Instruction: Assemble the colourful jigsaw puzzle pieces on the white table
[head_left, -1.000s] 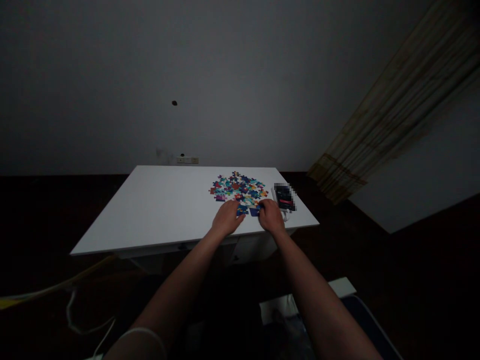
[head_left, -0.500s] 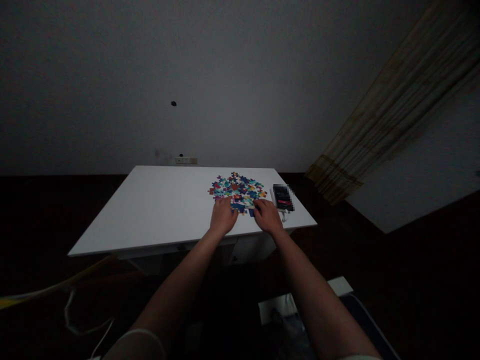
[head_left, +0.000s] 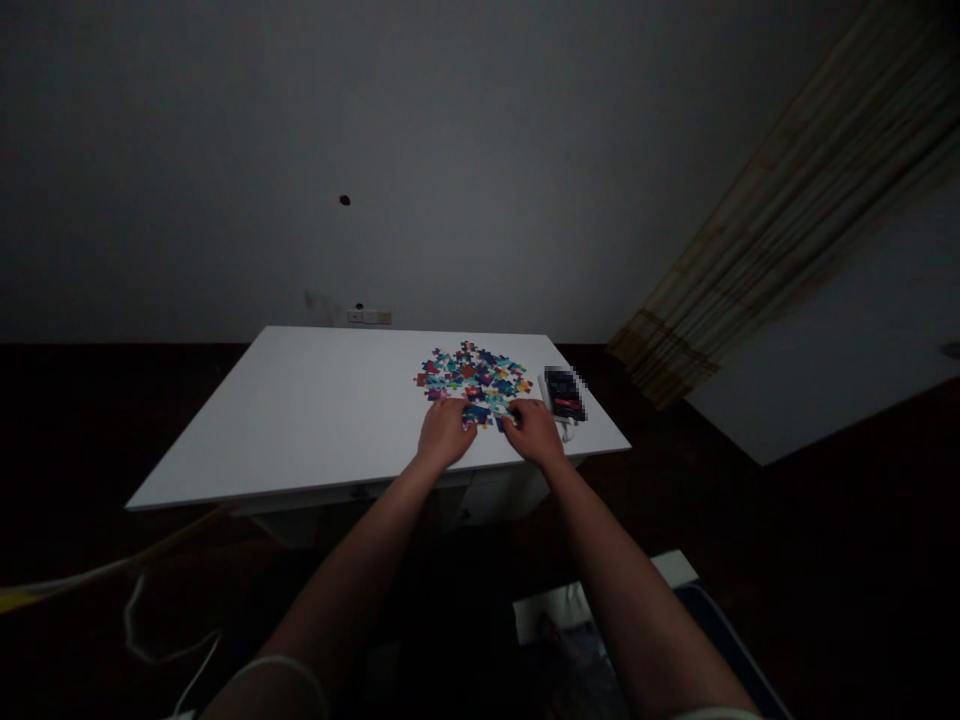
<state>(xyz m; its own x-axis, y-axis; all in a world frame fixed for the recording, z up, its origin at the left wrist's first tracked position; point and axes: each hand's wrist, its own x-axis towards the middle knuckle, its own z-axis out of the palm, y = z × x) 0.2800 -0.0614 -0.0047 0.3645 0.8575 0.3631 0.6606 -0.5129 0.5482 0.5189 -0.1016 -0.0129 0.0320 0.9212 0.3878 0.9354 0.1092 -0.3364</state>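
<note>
Hands barely shifted since last frame: left hand (head_left: 446,433) and right hand (head_left: 535,432) apart, both curled over near edge of puzzle pieces (head_left: 472,378), pinch unclear. Pile near far right corner of white table (head_left: 300,420), beside pixelated phone (head_left: 564,393); curtain (head_left: 757,260) at right.

Jigsaw pieces (head_left: 472,375) are heaped on a white table (head_left: 285,420), touched by the left hand (head_left: 446,432) and right hand (head_left: 535,432), with a pixelated device (head_left: 564,393) just beside them.
</note>
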